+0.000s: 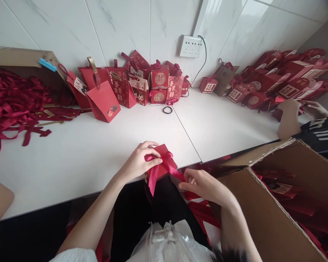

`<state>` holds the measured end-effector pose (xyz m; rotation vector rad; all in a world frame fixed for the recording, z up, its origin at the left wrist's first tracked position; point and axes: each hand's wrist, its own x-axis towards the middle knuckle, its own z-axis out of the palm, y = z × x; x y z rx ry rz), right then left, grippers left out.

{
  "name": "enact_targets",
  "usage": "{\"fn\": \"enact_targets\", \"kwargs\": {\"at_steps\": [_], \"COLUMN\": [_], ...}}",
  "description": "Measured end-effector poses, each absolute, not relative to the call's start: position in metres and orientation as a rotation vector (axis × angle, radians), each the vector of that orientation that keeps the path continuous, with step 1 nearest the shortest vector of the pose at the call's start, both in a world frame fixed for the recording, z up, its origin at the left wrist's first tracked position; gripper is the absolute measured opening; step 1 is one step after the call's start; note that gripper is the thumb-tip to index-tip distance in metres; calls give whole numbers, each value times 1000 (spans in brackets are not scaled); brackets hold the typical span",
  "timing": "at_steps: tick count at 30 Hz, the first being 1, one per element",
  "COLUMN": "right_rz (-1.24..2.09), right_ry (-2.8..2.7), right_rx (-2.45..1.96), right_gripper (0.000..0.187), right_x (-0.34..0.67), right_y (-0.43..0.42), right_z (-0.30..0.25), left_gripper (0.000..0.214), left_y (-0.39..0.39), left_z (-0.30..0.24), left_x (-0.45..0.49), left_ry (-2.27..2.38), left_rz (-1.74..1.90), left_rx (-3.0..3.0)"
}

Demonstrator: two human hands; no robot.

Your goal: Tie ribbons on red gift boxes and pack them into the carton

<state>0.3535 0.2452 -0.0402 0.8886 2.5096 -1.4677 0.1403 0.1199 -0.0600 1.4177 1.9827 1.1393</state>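
A small red gift box [161, 174] lies at the front edge of the white table, tied with a pinkish-red ribbon bow [153, 178]. My left hand [144, 160] is closed on the bow over the box, its thumb and fingers pinching the ribbon near the knot. Off to the lower right of the box, my right hand [202, 183] grips one ribbon tail, which stretches from the knot to its curled fingers. The other tail hangs loose over the table edge. The underside of the box is hidden.
Decorated red boxes [160, 82] line the tiled wall; more are heaped at the right [289, 76]. Loose ribbons [13, 102] pile at the left. An open cardboard carton [235, 196] with red boxes stands at my right. A black ring [167, 110] lies mid-table. Another person's hands [292, 109] work at right.
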Motion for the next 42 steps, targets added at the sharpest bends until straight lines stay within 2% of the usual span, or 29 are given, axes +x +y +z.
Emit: {"fn": "enact_targets", "kwargs": {"at_steps": [2, 5, 7, 10, 13, 16, 25, 42], "right_rz": [-1369, -1474, -1518, -1665, -1874, -1999, -2032, -2295], "right_ry": [2588, 2828, 2929, 2865, 2775, 2726, 2690, 2585], "right_rx": [946, 1021, 948, 866, 929, 989, 1008, 1130], "right_gripper": [25, 35, 35, 37, 39, 40, 41, 41], "right_x": [356, 337, 316, 290, 284, 288, 287, 286], "right_y": [255, 261, 257, 247, 239, 237, 238, 236], "right_z": [-35, -32, -35, -47, -57, -62, -65, -77], "left_gripper": [20, 21, 20, 19, 28, 23, 31, 32], "left_y": [120, 122, 122, 117, 106, 97, 96, 102], "left_z": [-59, -57, -57, -59, -65, -69, -66, -83], "left_x": [140, 140, 140, 145, 157, 170, 173, 185], "left_ry": [1976, 1967, 1959, 2015, 2299, 2443, 2103, 2096], "left_rz": [1124, 1130, 1134, 1205, 1466, 1514, 1514, 1785], "left_rx": [1426, 1438, 1439, 1441, 1313, 1096, 843, 653]}}
